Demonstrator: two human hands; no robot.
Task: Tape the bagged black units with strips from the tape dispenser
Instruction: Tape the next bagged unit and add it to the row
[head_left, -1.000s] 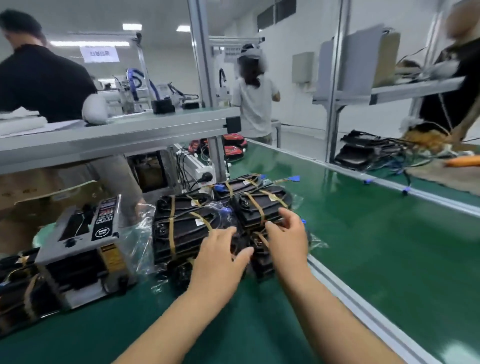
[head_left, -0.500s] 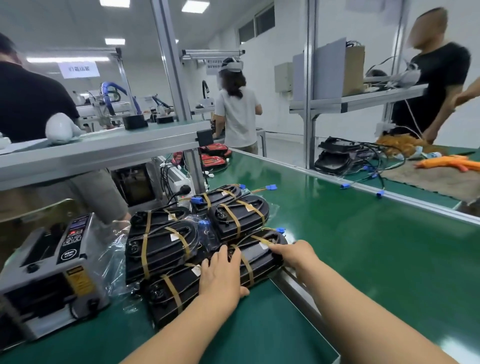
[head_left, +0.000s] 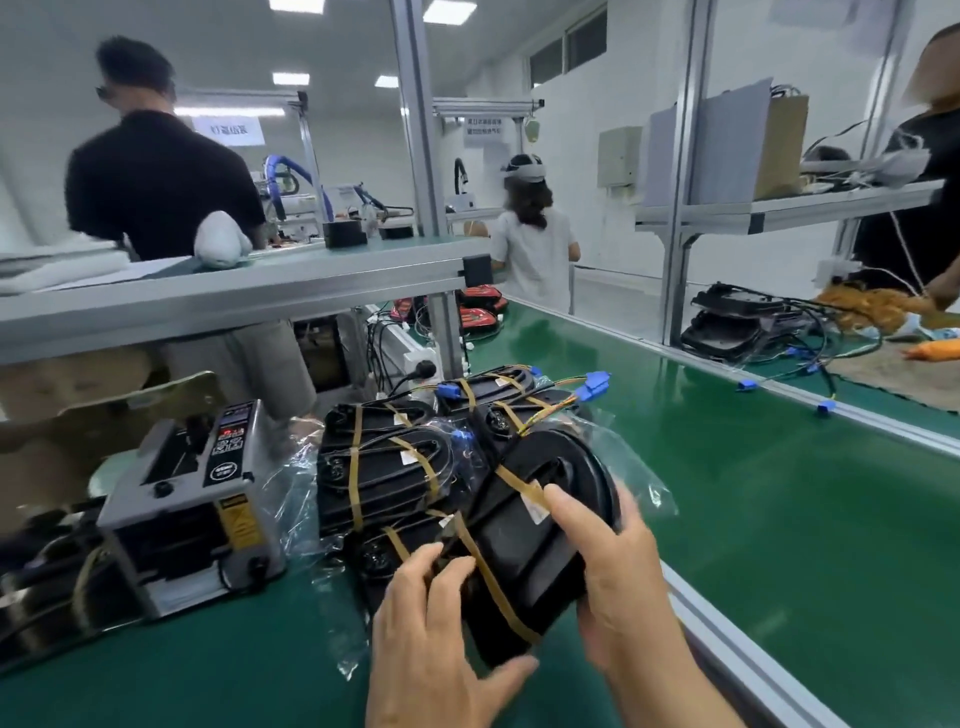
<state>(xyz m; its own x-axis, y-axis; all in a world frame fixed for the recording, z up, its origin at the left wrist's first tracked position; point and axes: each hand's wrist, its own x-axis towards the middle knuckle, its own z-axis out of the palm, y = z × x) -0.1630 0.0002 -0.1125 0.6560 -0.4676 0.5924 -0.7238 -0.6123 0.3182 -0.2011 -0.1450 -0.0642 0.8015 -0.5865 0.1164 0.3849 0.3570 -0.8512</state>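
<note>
Since half a second back: the front black unit (head_left: 540, 535) is off the table (head_left: 779, 519), lifted and tilted up on its near end; before, it lay flat under both palms.

Left hand (head_left: 436, 623) curls round the near-left edge, fingers over the top, thumb underneath. Right hand (head_left: 618, 587) clamps the right rim, with its index finger stretched across the top face and touching a tape strip (head_left: 519, 486). The unit is in the air, just in front of and partly over the other taped units (head_left: 384, 467), right of the tape dispenser (head_left: 192, 509).

Step, as I judge it: turning or checking the unit before more strips go on. To do it well:
- Keep both sides supported, since the shell looks smooth and slippery inside the film.
- Pull the loose bag (head_left: 644, 488) snug before taping so no folds get trapped.
- Set the unit down before the left hand reaches for the dispenser.
- I cannot tell whether a strip is waiting at the dispenser's slot.

Look: black moulded housing with a rounded oval outline and a raised rim. Amber strips already cross the top diagonally, and there is a small white label near the index finger. Clear film is crinkled around it.
</note>
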